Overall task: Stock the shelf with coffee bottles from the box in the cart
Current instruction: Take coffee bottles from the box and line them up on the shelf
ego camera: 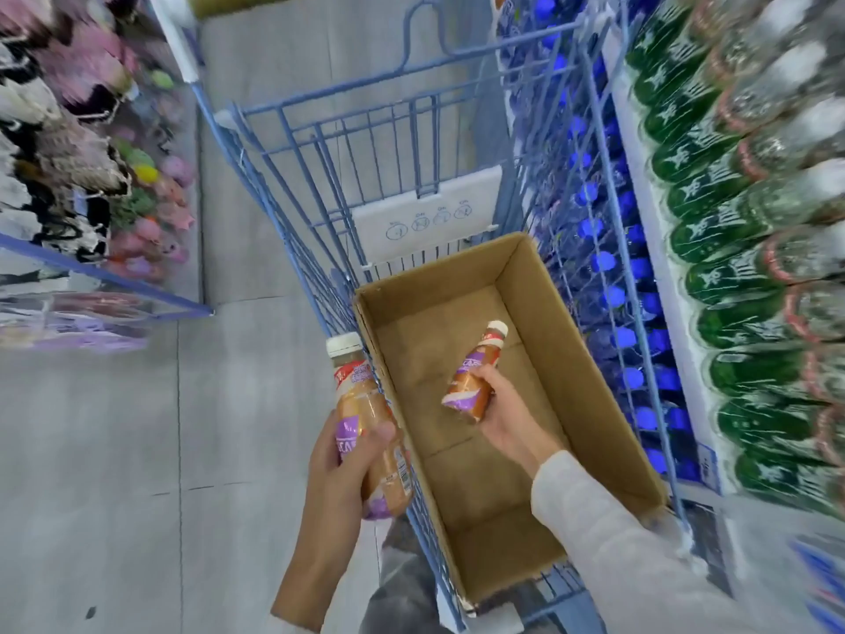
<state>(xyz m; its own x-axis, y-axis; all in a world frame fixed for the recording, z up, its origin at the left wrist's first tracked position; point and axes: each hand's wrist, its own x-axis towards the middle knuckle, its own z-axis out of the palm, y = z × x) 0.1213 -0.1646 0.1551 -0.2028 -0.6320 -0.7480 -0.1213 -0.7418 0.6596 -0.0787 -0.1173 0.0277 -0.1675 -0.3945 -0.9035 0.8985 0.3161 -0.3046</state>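
A brown cardboard box (590, 359) sits open in a blue wire cart (320, 144). My right hand (507, 414) is inside the box, shut on a coffee bottle (480, 363) with a cream cap and an orange and purple label, tilted with its cap away from me. My left hand (347, 455) grips a second coffee bottle (366, 404) of the same kind, held upright just outside the cart's left wall. Apart from the bottle in my right hand, the box floor shows no bottles.
Shelves on the right hold rows of green bottles (713, 240) and blue-capped bottles (603, 263) close beside the cart. A display of pink and mixed goods (91, 144) lines the left. Grey tiled floor (247, 267) runs between them. My grey trouser leg (402, 588) is below.
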